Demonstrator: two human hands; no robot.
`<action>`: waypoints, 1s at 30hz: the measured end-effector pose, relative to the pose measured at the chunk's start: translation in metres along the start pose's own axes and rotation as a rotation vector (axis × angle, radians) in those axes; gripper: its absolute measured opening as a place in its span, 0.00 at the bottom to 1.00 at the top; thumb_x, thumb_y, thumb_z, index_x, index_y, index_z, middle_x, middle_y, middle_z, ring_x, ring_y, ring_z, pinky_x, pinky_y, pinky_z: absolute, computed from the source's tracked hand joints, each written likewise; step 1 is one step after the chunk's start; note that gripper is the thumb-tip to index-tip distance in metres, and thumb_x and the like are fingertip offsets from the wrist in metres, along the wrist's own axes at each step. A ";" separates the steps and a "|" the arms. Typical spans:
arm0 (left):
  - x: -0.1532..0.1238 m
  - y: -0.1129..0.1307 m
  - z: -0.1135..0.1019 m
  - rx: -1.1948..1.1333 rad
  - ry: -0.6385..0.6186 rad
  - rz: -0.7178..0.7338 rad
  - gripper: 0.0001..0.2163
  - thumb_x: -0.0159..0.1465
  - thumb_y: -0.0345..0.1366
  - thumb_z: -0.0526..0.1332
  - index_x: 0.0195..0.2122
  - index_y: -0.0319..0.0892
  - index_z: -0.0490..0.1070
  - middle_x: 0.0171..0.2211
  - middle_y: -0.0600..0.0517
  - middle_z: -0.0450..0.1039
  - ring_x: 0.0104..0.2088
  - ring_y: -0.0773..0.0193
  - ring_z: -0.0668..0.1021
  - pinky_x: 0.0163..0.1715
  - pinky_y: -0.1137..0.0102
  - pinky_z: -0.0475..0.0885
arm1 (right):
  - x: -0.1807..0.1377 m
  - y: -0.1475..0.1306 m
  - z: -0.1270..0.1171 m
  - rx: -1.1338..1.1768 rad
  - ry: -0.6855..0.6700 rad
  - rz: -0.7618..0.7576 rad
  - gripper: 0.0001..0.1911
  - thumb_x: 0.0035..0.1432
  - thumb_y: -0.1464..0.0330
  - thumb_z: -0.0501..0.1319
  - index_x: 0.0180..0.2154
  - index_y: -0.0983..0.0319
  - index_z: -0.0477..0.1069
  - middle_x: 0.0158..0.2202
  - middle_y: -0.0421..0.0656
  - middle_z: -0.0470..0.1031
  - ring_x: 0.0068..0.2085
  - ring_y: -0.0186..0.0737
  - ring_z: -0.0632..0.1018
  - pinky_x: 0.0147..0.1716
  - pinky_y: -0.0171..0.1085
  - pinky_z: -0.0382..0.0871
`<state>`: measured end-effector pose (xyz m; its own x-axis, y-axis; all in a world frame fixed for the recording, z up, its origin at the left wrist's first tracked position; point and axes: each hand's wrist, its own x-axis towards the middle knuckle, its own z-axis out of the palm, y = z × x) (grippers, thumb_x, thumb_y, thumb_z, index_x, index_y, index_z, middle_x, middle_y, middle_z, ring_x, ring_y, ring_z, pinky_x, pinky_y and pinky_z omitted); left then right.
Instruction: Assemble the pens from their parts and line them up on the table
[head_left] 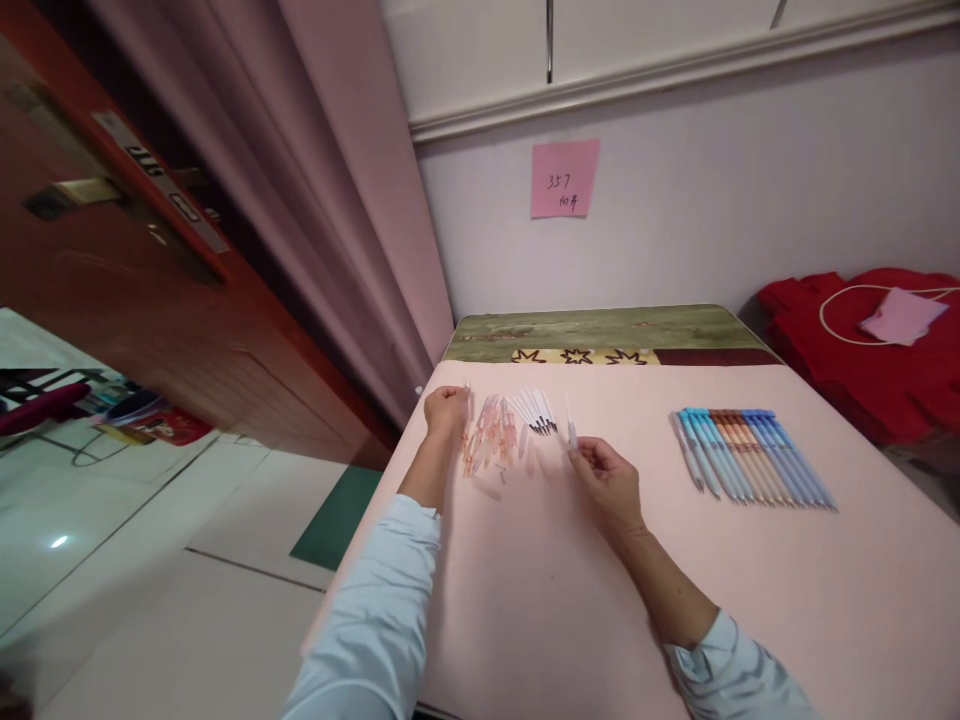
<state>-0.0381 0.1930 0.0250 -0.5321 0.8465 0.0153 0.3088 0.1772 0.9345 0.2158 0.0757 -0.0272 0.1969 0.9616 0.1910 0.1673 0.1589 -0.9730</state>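
Note:
My left hand (447,410) is closed in a pinch at the table's left edge. Its fingertips hold a thin, clear pen barrel (469,393), partly hidden and blurred. To the right of that hand lies a loose pile of clear and orange-pink pen barrels (491,430). Beside the pile, white pen refills (532,408) with dark ends lie fanned out. My right hand (609,482) is closed with thumb and fingers on a slim whitish pen refill (571,428) that points up and away. A few small clear pieces (487,487) lie in front of the pile.
A neat row of blue, brown and purple pens (754,455) lies on the right of the pink-covered table (555,620). A red cloth (825,350) is beyond the right edge. On the left stand a wooden door (187,330) and a pink curtain (337,200). A pink note (564,178) hangs on the wall.

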 end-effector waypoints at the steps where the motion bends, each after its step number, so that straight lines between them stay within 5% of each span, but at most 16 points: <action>1: -0.005 0.001 0.001 -0.049 0.018 0.005 0.12 0.55 0.44 0.67 0.28 0.39 0.71 0.26 0.50 0.76 0.26 0.66 0.75 0.27 0.72 0.68 | 0.000 -0.001 0.000 -0.007 -0.010 -0.003 0.15 0.57 0.58 0.62 0.41 0.60 0.76 0.33 0.44 0.79 0.32 0.40 0.78 0.34 0.36 0.73; 4: -0.030 0.001 0.012 -0.259 0.020 0.009 0.12 0.61 0.44 0.62 0.35 0.39 0.71 0.33 0.49 0.78 0.25 0.72 0.75 0.29 0.74 0.70 | -0.001 -0.003 0.001 -0.051 -0.054 -0.048 0.13 0.58 0.60 0.62 0.40 0.59 0.77 0.32 0.42 0.79 0.32 0.40 0.78 0.34 0.36 0.73; 6: -0.049 0.000 0.023 -0.692 -0.044 -0.079 0.12 0.59 0.43 0.65 0.36 0.39 0.70 0.35 0.46 0.79 0.24 0.72 0.75 0.28 0.74 0.71 | -0.001 -0.004 0.001 -0.106 -0.089 -0.088 0.11 0.57 0.61 0.61 0.39 0.58 0.77 0.31 0.41 0.78 0.31 0.40 0.78 0.33 0.36 0.72; 9: -0.070 -0.004 0.036 -0.974 -0.086 -0.206 0.14 0.56 0.41 0.70 0.34 0.38 0.69 0.33 0.45 0.79 0.25 0.70 0.77 0.26 0.74 0.72 | -0.002 -0.005 0.000 -0.187 -0.140 -0.131 0.10 0.57 0.63 0.61 0.39 0.58 0.77 0.30 0.41 0.78 0.29 0.39 0.77 0.31 0.35 0.71; 30: -0.091 -0.004 0.047 -1.066 -0.166 -0.176 0.16 0.56 0.42 0.71 0.37 0.37 0.70 0.33 0.44 0.80 0.28 0.67 0.80 0.28 0.74 0.73 | -0.003 -0.012 0.000 -0.366 -0.184 -0.126 0.09 0.54 0.67 0.60 0.36 0.57 0.77 0.25 0.37 0.74 0.24 0.35 0.71 0.25 0.34 0.64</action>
<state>0.0462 0.1384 0.0028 -0.3646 0.9232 -0.1217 -0.6451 -0.1562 0.7480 0.2132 0.0711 -0.0158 -0.0176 0.9689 0.2469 0.5175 0.2201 -0.8269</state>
